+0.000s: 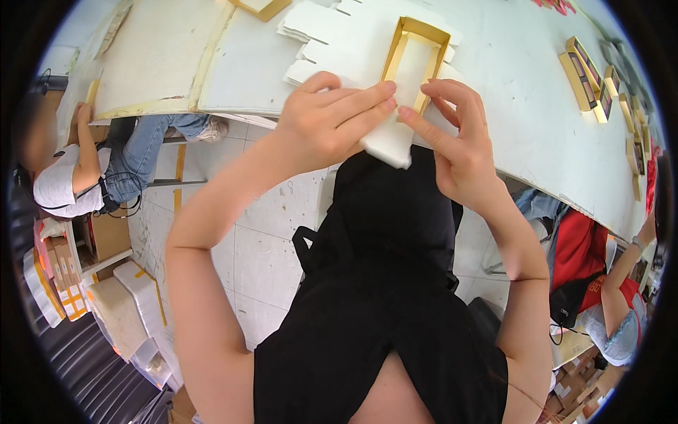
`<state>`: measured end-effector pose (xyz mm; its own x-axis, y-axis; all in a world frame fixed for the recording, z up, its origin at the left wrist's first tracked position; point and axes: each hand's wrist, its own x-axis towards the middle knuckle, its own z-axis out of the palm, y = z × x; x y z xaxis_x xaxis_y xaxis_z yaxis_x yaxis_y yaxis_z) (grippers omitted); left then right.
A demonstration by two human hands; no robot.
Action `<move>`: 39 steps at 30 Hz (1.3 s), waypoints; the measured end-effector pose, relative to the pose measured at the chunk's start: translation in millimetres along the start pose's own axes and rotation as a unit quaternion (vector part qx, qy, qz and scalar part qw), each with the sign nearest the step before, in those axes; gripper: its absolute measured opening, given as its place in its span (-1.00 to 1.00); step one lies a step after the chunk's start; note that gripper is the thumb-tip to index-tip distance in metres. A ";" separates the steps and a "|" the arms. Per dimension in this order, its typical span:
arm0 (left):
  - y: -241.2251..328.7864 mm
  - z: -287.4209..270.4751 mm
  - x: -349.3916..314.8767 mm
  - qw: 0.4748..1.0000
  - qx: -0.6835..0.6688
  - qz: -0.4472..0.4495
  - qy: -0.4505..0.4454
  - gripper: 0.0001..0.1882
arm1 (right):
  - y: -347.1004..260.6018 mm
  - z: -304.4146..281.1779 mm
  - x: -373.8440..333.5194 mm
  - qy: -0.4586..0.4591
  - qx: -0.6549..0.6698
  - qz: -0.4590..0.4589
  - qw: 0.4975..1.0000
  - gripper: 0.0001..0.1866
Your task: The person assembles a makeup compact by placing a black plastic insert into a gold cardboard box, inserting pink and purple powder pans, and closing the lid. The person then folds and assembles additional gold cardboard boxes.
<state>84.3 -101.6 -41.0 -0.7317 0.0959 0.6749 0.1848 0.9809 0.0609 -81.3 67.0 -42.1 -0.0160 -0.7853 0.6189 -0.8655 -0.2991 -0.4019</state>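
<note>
White card sheet (387,145) hangs off the near table edge (537,152), pinched flat from both sides by left hand (321,120) and right hand (455,145) (fingertips meeting), likely steadying it against the gold tray frame (417,53) just behind.

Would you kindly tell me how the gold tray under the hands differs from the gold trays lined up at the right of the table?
The open gold rectangular tray lies on white die-cut card sheets, with both hands beside it; the row of gold trays rests on bare table, untouched. The first looks empty and pale inside; the others look dark inside. Both are gold, rectangular.
</note>
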 end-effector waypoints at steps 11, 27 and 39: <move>4.3 17.6 46.3 0.795 -0.424 -0.428 -0.074 -0.67 | 2.6 -8.7 16.2 0.058 0.016 0.016 0.998 -0.61; -125.1 9.1 87.2 0.883 -0.253 -0.163 -0.360 -0.18 | 17.3 -5.9 35.0 -0.121 -0.104 -0.037 0.987 -0.89; -100.6 10.5 61.2 0.962 -0.146 -0.085 -0.213 -0.44 | 48.6 -26.0 24.2 -0.140 -0.061 0.036 0.988 -0.81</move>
<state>14.0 -192.6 -13.5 -0.9588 0.0601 0.2775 0.1694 0.9055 0.3890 -136.7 47.5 -29.1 0.0448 -0.9266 0.3735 -0.9215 -0.1827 -0.3426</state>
